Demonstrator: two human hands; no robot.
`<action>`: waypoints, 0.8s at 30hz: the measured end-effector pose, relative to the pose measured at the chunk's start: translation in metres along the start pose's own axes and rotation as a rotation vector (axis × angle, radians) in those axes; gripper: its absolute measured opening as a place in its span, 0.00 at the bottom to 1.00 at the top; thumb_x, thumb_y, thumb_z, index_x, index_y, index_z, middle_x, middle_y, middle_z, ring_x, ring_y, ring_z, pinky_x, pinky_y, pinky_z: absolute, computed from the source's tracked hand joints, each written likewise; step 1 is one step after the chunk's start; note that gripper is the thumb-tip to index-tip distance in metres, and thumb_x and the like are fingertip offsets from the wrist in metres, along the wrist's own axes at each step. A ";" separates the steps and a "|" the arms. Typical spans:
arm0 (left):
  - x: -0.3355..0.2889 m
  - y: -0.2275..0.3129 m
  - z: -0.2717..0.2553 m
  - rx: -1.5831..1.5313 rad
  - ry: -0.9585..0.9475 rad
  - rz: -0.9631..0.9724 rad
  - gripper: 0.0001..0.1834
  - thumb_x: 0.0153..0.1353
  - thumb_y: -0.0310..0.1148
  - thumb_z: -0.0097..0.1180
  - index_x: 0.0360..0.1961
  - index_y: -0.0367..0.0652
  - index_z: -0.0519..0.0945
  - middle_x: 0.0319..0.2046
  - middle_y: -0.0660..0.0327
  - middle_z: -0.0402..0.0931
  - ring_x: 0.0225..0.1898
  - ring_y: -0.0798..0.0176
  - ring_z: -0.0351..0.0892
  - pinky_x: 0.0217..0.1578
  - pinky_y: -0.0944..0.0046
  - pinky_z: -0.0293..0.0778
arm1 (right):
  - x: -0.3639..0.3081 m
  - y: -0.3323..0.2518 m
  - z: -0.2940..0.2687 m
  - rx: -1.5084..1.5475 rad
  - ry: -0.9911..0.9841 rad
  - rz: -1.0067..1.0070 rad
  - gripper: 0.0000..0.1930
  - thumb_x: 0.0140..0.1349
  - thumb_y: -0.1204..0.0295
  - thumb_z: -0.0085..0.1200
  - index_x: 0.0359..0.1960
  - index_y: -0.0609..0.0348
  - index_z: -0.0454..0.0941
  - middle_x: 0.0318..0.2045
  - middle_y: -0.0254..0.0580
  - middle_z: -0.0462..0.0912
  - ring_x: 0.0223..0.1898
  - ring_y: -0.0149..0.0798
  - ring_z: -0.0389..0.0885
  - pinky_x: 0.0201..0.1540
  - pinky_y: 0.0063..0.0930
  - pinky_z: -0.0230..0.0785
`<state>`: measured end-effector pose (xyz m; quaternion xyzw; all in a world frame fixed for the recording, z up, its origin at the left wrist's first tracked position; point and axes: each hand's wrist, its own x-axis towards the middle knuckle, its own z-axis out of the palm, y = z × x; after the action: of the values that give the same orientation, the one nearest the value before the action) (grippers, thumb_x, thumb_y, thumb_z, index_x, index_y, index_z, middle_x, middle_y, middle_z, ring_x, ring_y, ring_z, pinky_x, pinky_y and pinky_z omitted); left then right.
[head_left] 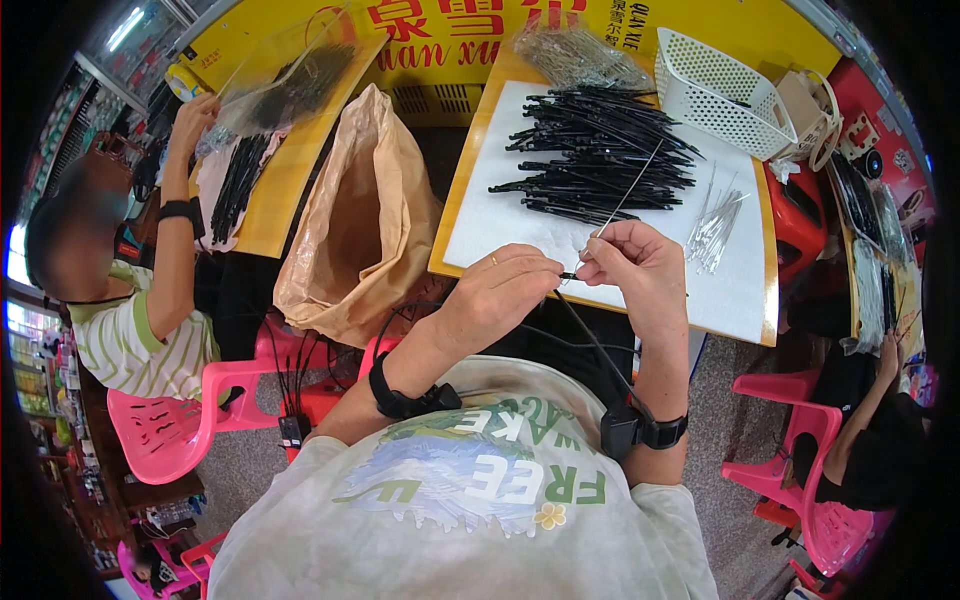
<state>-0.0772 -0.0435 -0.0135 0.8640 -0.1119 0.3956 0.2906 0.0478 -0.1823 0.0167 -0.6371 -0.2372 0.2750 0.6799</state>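
Note:
Both hands meet in front of my chest, near the front edge of the white-covered board (715, 315). My left hand (500, 300) is closed in a pinch on the tip of a thin black stick (569, 276); how far it runs inside the fingers is hidden. Thumb and fingers of my right hand (642, 275) grip a thin metal rod (630, 187), which slants up and to the right over the board. The fingertips of the two hands almost touch. Beyond them lies a large pile of black sticks (600, 150). Several loose silvery rods (715, 230) lie right of it.
A clear bag of thin pieces (580, 55) and a white perforated basket (700, 85) stand at the back. Left of the board is an open brown paper bag (335, 235). People sit at both sides, one on a pink chair (160, 435). A red stool (795, 225) stands right.

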 end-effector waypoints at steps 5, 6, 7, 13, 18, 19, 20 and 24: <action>0.000 -0.001 -0.001 0.007 -0.018 0.000 0.10 0.43 0.16 0.61 0.30 0.35 0.78 0.33 0.56 0.80 0.37 0.55 0.79 0.38 0.62 0.75 | 0.001 0.000 0.000 0.009 -0.003 -0.005 0.05 0.57 0.79 0.53 0.31 0.70 0.76 0.25 0.43 0.81 0.26 0.30 0.82 0.30 0.19 0.76; 0.000 -0.002 -0.001 0.008 -0.017 -0.002 0.10 0.43 0.16 0.61 0.30 0.35 0.78 0.33 0.56 0.80 0.37 0.55 0.79 0.38 0.62 0.75 | 0.000 0.000 0.000 0.005 -0.003 0.007 0.05 0.58 0.79 0.52 0.31 0.70 0.76 0.25 0.43 0.81 0.26 0.30 0.82 0.30 0.19 0.76; -0.002 -0.002 0.000 0.001 -0.020 0.000 0.10 0.43 0.16 0.61 0.30 0.34 0.78 0.33 0.55 0.80 0.37 0.55 0.79 0.38 0.62 0.75 | 0.000 0.001 0.000 0.004 -0.006 0.008 0.05 0.58 0.79 0.52 0.31 0.70 0.76 0.25 0.43 0.81 0.26 0.30 0.82 0.30 0.19 0.76; -0.001 -0.002 0.000 0.016 -0.005 0.001 0.10 0.43 0.16 0.61 0.29 0.34 0.78 0.32 0.55 0.80 0.37 0.55 0.79 0.38 0.62 0.75 | 0.001 -0.001 -0.001 0.021 0.026 -0.005 0.05 0.58 0.79 0.52 0.32 0.70 0.76 0.25 0.43 0.81 0.26 0.31 0.82 0.30 0.19 0.76; -0.002 -0.002 0.001 0.027 0.010 -0.008 0.10 0.43 0.16 0.61 0.29 0.35 0.78 0.31 0.55 0.80 0.36 0.55 0.79 0.38 0.62 0.75 | 0.001 -0.001 0.000 -0.001 -0.014 -0.001 0.05 0.58 0.79 0.52 0.32 0.70 0.76 0.25 0.43 0.80 0.26 0.30 0.81 0.30 0.18 0.76; -0.002 -0.002 0.001 0.026 0.008 -0.004 0.10 0.43 0.16 0.61 0.29 0.35 0.78 0.31 0.55 0.80 0.36 0.56 0.79 0.38 0.62 0.75 | 0.001 0.000 0.000 -0.001 -0.014 0.000 0.05 0.58 0.79 0.52 0.32 0.70 0.76 0.25 0.43 0.80 0.26 0.30 0.81 0.30 0.18 0.76; -0.002 -0.002 0.001 0.024 0.006 0.000 0.10 0.43 0.16 0.61 0.29 0.35 0.78 0.31 0.55 0.80 0.36 0.56 0.79 0.38 0.62 0.75 | 0.001 0.000 0.001 0.003 -0.008 -0.001 0.05 0.58 0.79 0.52 0.32 0.70 0.76 0.25 0.43 0.80 0.26 0.30 0.81 0.30 0.18 0.76; -0.002 -0.001 -0.002 0.014 -0.006 0.013 0.10 0.43 0.16 0.61 0.29 0.34 0.78 0.31 0.55 0.79 0.36 0.56 0.79 0.38 0.63 0.75 | 0.001 0.002 0.001 0.017 0.027 -0.028 0.05 0.58 0.79 0.52 0.32 0.70 0.76 0.25 0.42 0.80 0.26 0.29 0.81 0.29 0.18 0.76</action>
<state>-0.0790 -0.0416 -0.0148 0.8666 -0.1153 0.3956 0.2815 0.0477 -0.1808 0.0149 -0.6318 -0.2346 0.2591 0.6919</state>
